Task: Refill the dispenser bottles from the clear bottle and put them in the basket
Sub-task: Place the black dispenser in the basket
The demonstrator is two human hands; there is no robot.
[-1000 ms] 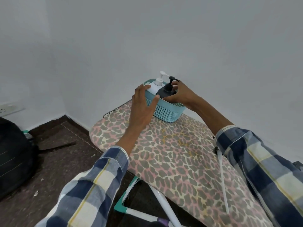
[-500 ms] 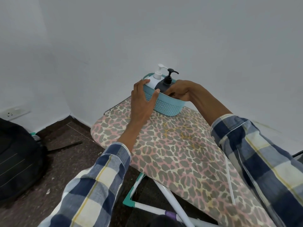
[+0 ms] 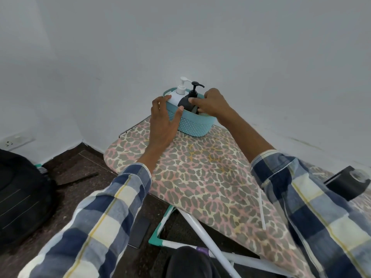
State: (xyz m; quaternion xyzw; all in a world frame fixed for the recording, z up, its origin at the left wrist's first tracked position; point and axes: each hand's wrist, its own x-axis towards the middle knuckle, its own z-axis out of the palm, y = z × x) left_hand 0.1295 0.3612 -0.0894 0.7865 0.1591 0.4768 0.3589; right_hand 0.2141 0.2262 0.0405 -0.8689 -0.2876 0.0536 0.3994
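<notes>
A teal perforated basket (image 3: 193, 125) stands at the far end of the ironing board (image 3: 202, 177), near the wall. Inside it stand a white dispenser bottle (image 3: 177, 96) and a dark grey dispenser bottle (image 3: 187, 101), both upright with their pumps up. My left hand (image 3: 162, 125) grips the basket's left rim and side. My right hand (image 3: 213, 105) reaches over the right rim, with its fingertips on the dark bottle's shoulder. The clear bottle is out of sight.
A black cylindrical object (image 3: 349, 184) lies at the board's right edge behind my right sleeve. A thin white tube (image 3: 262, 209) lies on the leopard-print cover. A black backpack (image 3: 22, 195) sits on the dark floor at left. A wall socket (image 3: 12, 142) is low on the left wall.
My right hand has shifted slightly on the dark bottle inside the basket. My left hand stays on the basket's rim. The view has tilted down, which shows more of the board.
</notes>
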